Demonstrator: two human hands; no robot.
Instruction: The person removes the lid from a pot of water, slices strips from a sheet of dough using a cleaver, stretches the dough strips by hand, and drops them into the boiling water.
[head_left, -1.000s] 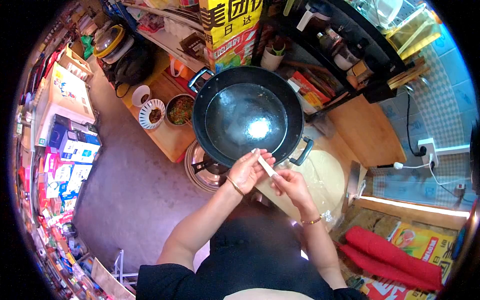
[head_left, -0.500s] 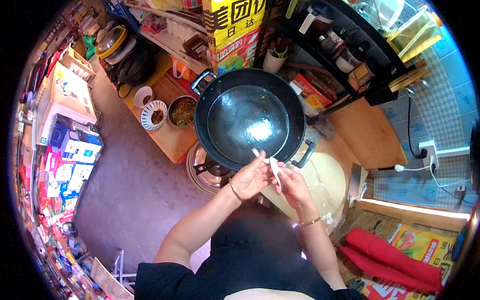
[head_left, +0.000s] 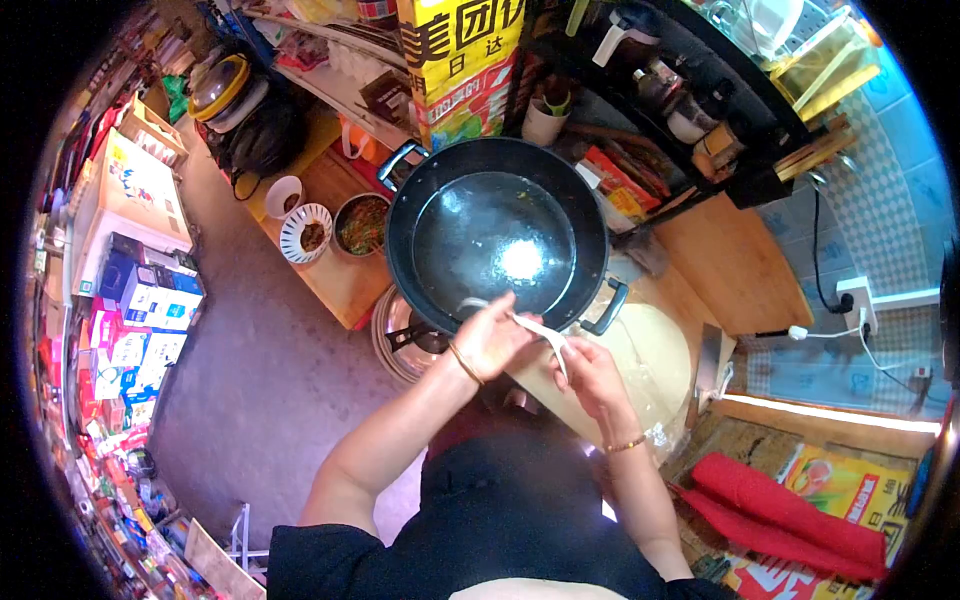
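Observation:
A soft white strip (head_left: pixel 540 331) that looks like dough is stretched between my two hands, at the near rim of a large black two-handled pan (head_left: pixel 495 165). My left hand (head_left: pixel 493 338) is closed on one part of it, and a short pale end sticks out past the fingers over the pan. Lower and to the right, my right hand (head_left: pixel 594 375) pinches the other end, which hangs by the fingers. Shiny dark liquid lies in the pan and reflects a bright light.
Left of the pan, a wooden board (head_left: pixel 335 285) carries a bowl of chopped food (head_left: pixel 360 222), a white slotted bowl (head_left: pixel 306 233) and a small cup (head_left: pixel 285 195). A pale round sheet (head_left: pixel 645 350) lies on the right. A black shelf (head_left: pixel 715 90) with jars stands behind.
My hands have moved apart, the left one slightly leftward and the right one rightward. The white strip between them now looks longer and straighter.

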